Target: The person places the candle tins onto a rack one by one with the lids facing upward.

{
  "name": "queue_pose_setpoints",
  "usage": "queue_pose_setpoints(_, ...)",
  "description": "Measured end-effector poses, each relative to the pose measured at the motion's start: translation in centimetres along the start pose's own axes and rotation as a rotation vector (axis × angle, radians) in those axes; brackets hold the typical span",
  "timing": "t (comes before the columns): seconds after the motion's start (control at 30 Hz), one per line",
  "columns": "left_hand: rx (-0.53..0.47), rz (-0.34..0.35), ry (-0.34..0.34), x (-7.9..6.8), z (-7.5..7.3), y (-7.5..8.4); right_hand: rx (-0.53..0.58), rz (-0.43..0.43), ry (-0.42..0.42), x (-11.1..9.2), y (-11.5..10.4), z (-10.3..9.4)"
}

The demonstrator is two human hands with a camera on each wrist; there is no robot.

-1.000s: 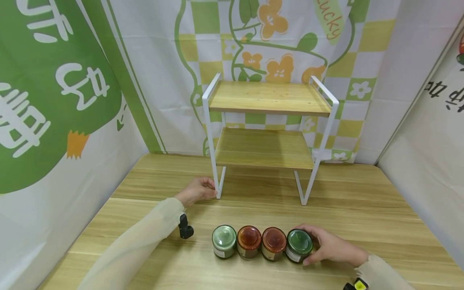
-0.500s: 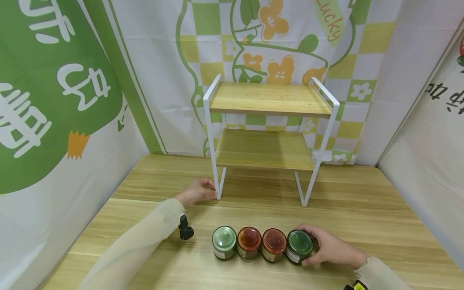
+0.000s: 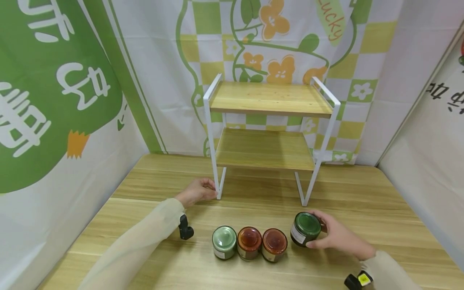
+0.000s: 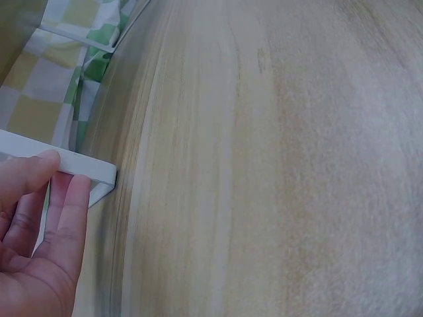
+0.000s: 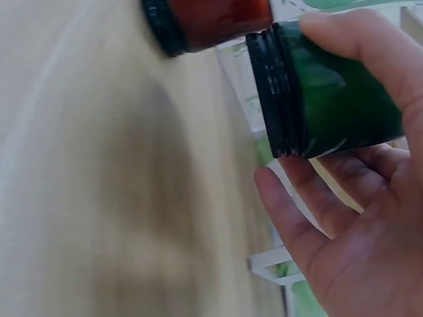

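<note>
My right hand (image 3: 338,235) grips a dark green glass jar (image 3: 306,227), thumb on one side and fingers round the other. In the right wrist view the green jar (image 5: 344,92) shows a black ridged band at one end, lifted off the table. Left of it stand two amber jars (image 3: 249,242) and a pale green jar (image 3: 224,241) in a row. My left hand (image 3: 197,191) pinches the foot of a two-tier shelf's front left white leg (image 3: 214,155); the left wrist view shows thumb and fingertips on that white bar (image 4: 86,165).
The shelf has a wooden upper board (image 3: 270,96) and a lower board (image 3: 266,149) on white metal frames. It stands at the back of the wood-grain table (image 3: 156,177). Patterned cloth (image 3: 206,24) hangs behind and on both sides.
My right hand has raised the dark green jar and carried it slightly right and toward the shelf, apart from the amber jar beside it. My left hand stays on the shelf leg.
</note>
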State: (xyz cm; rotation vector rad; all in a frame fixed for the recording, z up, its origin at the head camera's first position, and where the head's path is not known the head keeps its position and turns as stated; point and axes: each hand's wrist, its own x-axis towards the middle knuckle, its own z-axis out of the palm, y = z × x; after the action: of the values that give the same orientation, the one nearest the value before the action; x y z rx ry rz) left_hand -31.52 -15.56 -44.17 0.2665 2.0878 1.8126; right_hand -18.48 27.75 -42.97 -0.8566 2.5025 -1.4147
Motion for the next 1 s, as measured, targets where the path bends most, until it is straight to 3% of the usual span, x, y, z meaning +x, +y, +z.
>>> queue_pose_setpoints(0.3,0.014,0.007,-0.01,-0.1,-0.1,0.0,0.023,-0.168,0.111,1.2,-0.7,-1.1)
queue_pose_setpoints(1.0,-0.016,0.001,-0.024,-0.1,-0.1,0.1,0.04,-0.135,0.188,2.5,-3.2,-1.6)
